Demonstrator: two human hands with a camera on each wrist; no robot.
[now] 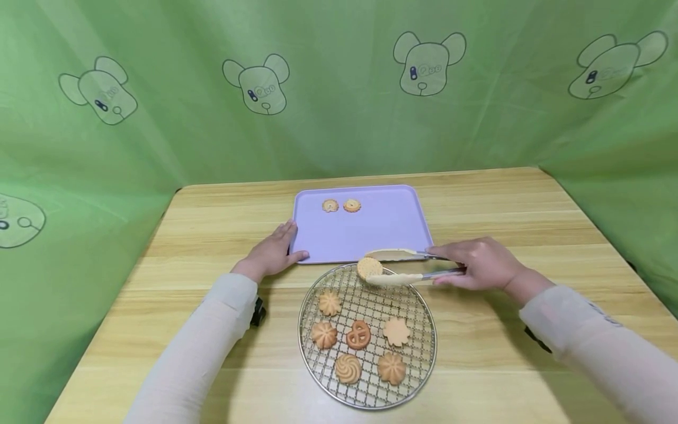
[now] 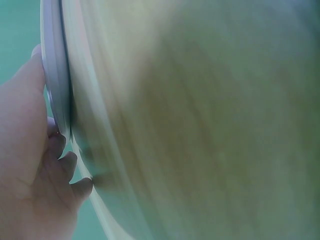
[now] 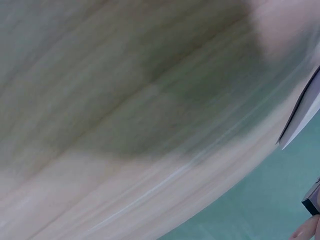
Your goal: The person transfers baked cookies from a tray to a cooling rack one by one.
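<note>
My right hand [image 1: 484, 264] grips a pair of tongs [image 1: 394, 279] with cream tips and metal arms. Between the tips is a round, pale cookie [image 1: 369, 268], over the far edge of a round wire cooling rack [image 1: 371, 406]. My left hand [image 1: 272, 250] lies at the near left corner of a lilac tray [image 1: 362, 227], thumb along the front rim and fingers along the left side. In the left wrist view, the fingers [image 2: 67, 160] touch the tray's edge [image 2: 57, 75]. Two round cookies, one of them this left cookie [image 1: 330, 205], lie near the tray's far side.
Several cookies rest on the rack, among them a pretzel-shaped cookie [image 1: 358, 335], a swirl cookie [image 1: 348, 368] and a flat flower-shaped cookie [image 1: 396, 331]. Tray and rack sit close together on a wooden table [image 1: 492, 206]. A green curtain [image 1: 339, 141] with printed bear heads surrounds the table.
</note>
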